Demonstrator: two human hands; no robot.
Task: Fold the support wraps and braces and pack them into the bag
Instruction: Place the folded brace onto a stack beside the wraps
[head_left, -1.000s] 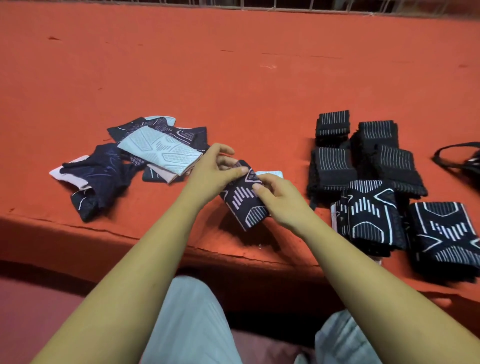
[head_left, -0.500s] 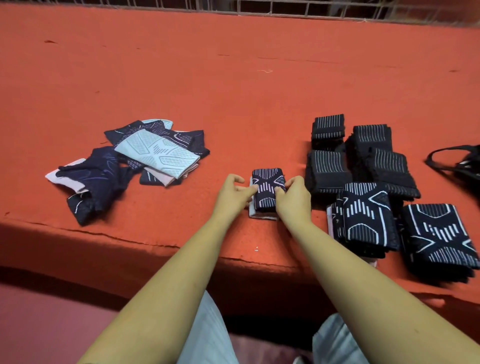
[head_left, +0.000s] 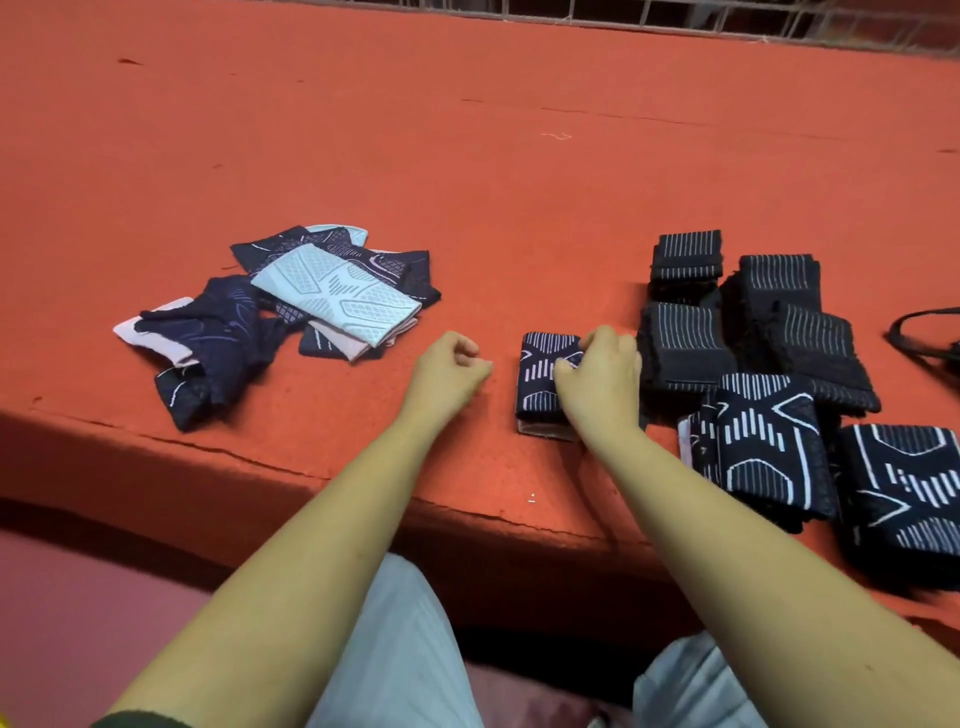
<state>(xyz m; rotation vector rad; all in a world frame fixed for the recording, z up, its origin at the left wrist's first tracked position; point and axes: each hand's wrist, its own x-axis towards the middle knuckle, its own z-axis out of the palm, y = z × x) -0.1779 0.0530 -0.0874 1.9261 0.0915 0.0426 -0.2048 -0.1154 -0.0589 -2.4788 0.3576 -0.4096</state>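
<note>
A small folded navy brace (head_left: 540, 382) with white stripes lies on the red surface near its front edge. My right hand (head_left: 600, 382) grips it from the right side, fingers curled over its top. My left hand (head_left: 447, 366) hovers just left of it, fingers loosely curled, holding nothing. Further left lies a loose pile of unfolded braces (head_left: 270, 317), navy and pale blue. To the right stand several folded dark braces (head_left: 753, 374) in stacks.
The red surface (head_left: 467, 182) drops off at a front ledge (head_left: 311, 467) above my knees. A black bag strap (head_left: 919, 332) shows at the right edge. A wire grille (head_left: 727, 21) runs along the back.
The brace was folded in the air, then set down on the surface. My left hand has let go and drawn back to the left; my right hand still grips the folded brace.
</note>
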